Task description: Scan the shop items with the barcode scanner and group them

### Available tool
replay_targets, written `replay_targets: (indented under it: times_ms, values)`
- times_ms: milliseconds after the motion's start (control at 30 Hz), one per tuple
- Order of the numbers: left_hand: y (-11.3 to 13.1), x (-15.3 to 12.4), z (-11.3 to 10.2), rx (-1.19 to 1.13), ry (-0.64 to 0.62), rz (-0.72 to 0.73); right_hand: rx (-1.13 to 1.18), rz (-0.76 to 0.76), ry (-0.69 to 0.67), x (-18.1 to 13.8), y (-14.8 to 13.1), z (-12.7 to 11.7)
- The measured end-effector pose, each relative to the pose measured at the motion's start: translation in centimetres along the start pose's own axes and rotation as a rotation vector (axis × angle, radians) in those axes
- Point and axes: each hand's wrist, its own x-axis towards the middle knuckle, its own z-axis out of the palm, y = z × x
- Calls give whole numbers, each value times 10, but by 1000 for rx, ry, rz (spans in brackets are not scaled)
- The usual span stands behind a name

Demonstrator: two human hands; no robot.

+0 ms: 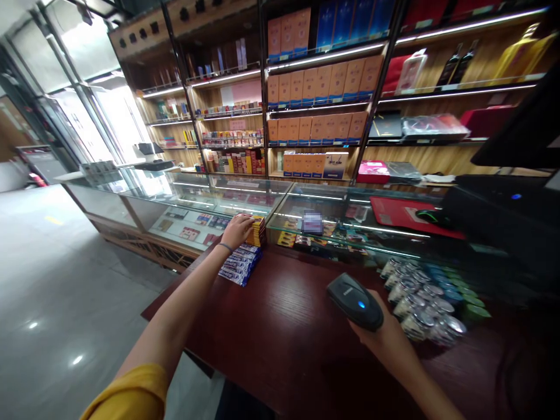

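My left hand (237, 231) reaches across the dark red-brown table, its fingers curled over the left side of a stack of yellow packets (258, 232) beside the glass counter. Part of that stack is hidden behind the hand. Just below the wrist lies a row of blue-and-white wrapped bars (240, 263), side by side. A black barcode scanner (355, 301) with a lit blue light is gripped in my right hand (387, 332), held above the table with its head toward the upper left. Most of the right fingers are hidden under the scanner.
Several cans (420, 303) stand grouped at the table's right. Behind the table runs a glass display counter (280, 201) with a red mat (411, 217) and a computer mouse (429, 216) on top. A dark monitor (520, 128) looms at right. Stocked shelves (321, 108) line the back wall.
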Motion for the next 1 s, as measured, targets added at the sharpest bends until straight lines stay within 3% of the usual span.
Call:
replay_targets:
  times_ms: [233, 400, 533, 700, 867, 1000]
  values:
    - [15, -2, -1, -28, 26, -18, 29, -17, 74, 6, 4, -8]
    - [66, -8, 14, -355, 86, -86, -12, 28, 237, 11, 0, -49]
    - [128, -17, 53, -528, 102, -90, 59, 91, 290, 6, -10, -91]
    - [210, -41, 121, -886, 89, -170, 62, 144, 341, -6, -8, -131]
    - [288, -71, 183, -1300, -41, -375, 65, 201, 297, -22, 5, -164]
    - [330, -91, 220, -1302, -165, -294, 83, 211, 293, -33, 16, -184]
